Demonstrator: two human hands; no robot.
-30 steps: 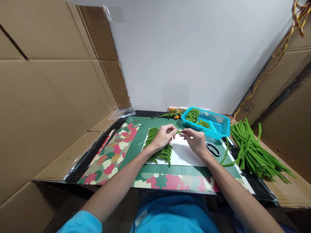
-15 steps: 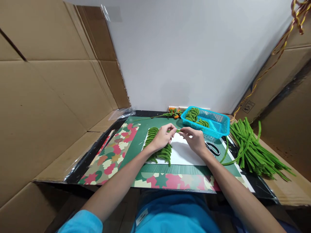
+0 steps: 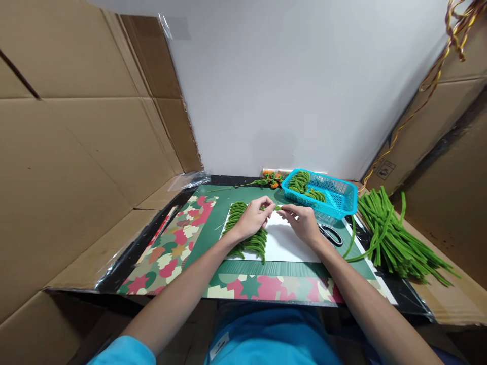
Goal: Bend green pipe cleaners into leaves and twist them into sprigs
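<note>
Between my two hands, above the white sheet (image 3: 283,243), is a short piece of green pipe cleaner (image 3: 277,208). My left hand (image 3: 256,215) pinches its left end, and my right hand (image 3: 300,219) has the other end between thumb and fingertips. Under and beside my left hand lie many curved green pipe cleaner pieces (image 3: 258,243), set in rows on the left part of the sheet. Black-handled scissors (image 3: 332,234) lie by my right wrist, partly hidden by it.
A blue plastic basket (image 3: 344,200) at the back right holds curled green pieces (image 3: 300,181). Right of it lies a large bundle of long green pipe cleaners (image 3: 399,238). An orange-flowered stem (image 3: 272,178) rests at the back. Cardboard walls (image 3: 76,152) stand on both sides.
The view has shifted slightly. Both hands stay at the same spot over the sheet, still pinching the green piece, with the right fingers a little more extended.
</note>
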